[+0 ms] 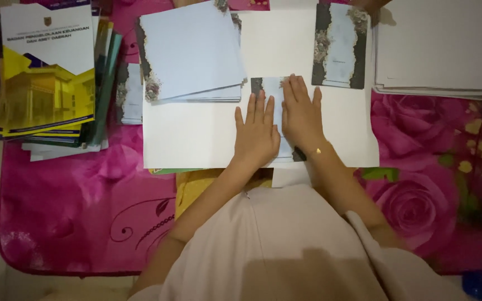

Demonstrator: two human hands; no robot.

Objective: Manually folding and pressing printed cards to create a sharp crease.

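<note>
Both hands lie flat, side by side, on a small pale-blue card with a dark floral edge (271, 86). My left hand (256, 134) covers the card's left half with fingers together and straight. My right hand (301, 114) presses its right half, a thin bracelet at the wrist. The card rests on a large white sheet (196, 134). Most of the card is hidden under my palms.
A stack of pale-blue cards (191, 50) lies at the back left of the sheet, one folded card (340, 45) at the back right. White paper pile (439, 47) far right. Booklets with yellow covers (48, 72) far left. Pink rose mat (85, 206) underneath.
</note>
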